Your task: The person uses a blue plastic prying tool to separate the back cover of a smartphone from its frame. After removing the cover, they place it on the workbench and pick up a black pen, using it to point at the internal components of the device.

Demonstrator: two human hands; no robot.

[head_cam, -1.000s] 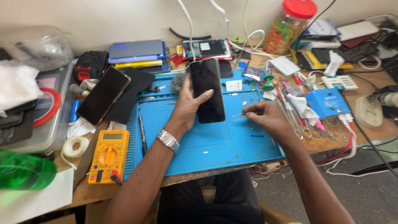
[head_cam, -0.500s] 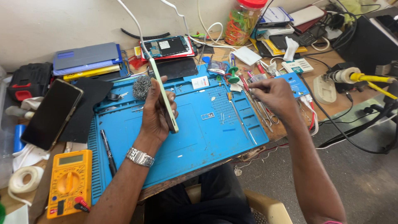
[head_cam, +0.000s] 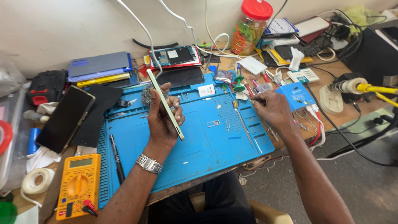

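Left grip (head_cam: 163, 118) clasps a pale green smartphone (head_cam: 166, 104) edge-on, fingers wrapped round its long side, thumb side toward the camera; phone tilted, top end up and away, lower corner near the palm's heel, held above the blue repair mat (head_cam: 195, 145). Metal wristwatch (head_cam: 149, 163) on that wrist. Right grip (head_cam: 271, 110) rests at the mat's right edge, fingers curled and pinched together at the tips; whether anything small sits between them cannot be told. Near edge of the bench: yellow multimeter (head_cam: 78, 184) at lower left, a roll of white tape (head_cam: 36, 181) just beside it. A black pen-like tool (head_cam: 116, 157) lies on the mat's left margin. A slim metal tool (head_cam: 244, 126) lies on the mat's right part, near the right grip. Left of the mat, a dark smartphone (head_cam: 65, 118) lies screen up, partly on a black pad (head_cam: 97, 114). Behind the left grip, a ball of steel wool (head_cam: 146, 96). Further back: an opened phone (head_cam: 174, 56) showing its insides on a red backing, a stack of flat boxes (head_cam: 99, 68) in blue and yellow. Right of the mat, a small blue box (head_cam: 296, 95) and a white plug adapter (head_cam: 330, 99). Farthest, a clear jar with red lid (head_cam: 251, 25) holding coloured bits, white cables (head_cam: 166, 16) hanging down the wall.
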